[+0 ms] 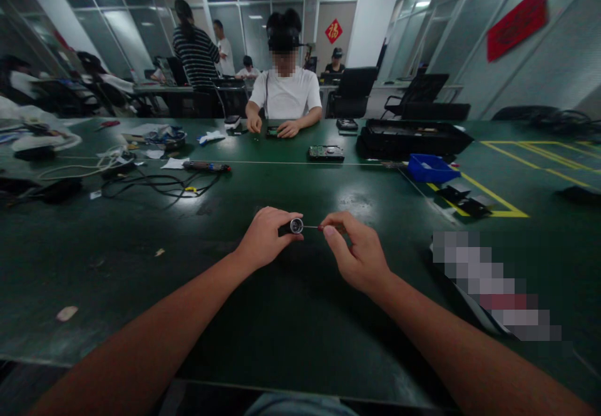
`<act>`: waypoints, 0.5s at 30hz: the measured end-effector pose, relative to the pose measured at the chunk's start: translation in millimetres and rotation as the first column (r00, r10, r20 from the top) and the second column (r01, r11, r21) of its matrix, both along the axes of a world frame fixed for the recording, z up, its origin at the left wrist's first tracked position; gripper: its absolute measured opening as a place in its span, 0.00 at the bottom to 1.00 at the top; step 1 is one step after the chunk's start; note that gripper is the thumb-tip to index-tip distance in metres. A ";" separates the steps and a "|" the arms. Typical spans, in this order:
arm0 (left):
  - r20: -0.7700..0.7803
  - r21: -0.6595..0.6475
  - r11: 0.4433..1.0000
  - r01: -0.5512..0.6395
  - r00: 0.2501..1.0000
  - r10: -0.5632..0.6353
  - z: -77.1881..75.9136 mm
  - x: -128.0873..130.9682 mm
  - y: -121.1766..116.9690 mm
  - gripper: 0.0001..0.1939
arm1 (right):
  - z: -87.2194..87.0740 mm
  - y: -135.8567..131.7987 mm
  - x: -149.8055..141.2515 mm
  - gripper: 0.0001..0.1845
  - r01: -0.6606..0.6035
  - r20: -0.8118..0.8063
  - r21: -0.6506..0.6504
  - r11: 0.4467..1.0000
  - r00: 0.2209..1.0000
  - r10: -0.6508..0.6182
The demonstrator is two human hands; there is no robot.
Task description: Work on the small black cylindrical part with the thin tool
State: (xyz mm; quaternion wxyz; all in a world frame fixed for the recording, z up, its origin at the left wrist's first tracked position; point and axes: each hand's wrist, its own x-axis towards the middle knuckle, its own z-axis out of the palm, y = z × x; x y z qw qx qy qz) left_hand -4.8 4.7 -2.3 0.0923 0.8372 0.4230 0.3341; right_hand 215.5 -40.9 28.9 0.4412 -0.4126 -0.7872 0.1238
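Near the middle of the green table, my left hand (267, 236) is closed around a small black flashlight (296, 226), gripped between thumb and fingers. Its round, silver-rimmed end faces me, and the hand covers part of its body. To its right, my right hand (354, 247) pinches the red handle of a thin screwdriver (310, 227). The metal shaft points left and its tip meets the flashlight's rim; whether it goes inside I cannot tell. Most of the handle is hidden by my fingers.
Across the green table (117, 284) sits a person (286, 94) with hands on a small device. A hard drive (326, 152), a blue bin (432, 169) and a long black case (413, 137) lie ahead right. Cables (159, 184) spread at left; a blurred-out packet (488, 284) lies right.
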 end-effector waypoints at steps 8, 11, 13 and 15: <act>0.038 0.006 1.000 -0.008 0.999 0.008 3.3 -1.3 0.6 0.20 | -16.2 21.7 -1.7 0.14 -0.113 -0.600 -0.321 0.940 0.792 -0.109; -0.006 0.015 1.000 0.019 1.000 -0.019 1.5 -2.7 3.9 0.21 | -25.2 36.1 1.3 0.16 -0.224 -0.709 -0.434 0.873 0.682 -0.177; -0.025 0.014 1.000 0.007 1.000 -0.006 -0.3 -3.4 5.9 0.22 | -28.9 41.2 2.7 0.15 -0.249 -0.729 -0.472 0.846 0.649 -0.216; -0.029 0.007 1.000 -0.001 1.000 0.001 -1.9 -3.7 6.8 0.22 | -29.5 41.5 2.7 0.14 -0.194 -0.726 -0.459 0.867 0.645 -0.239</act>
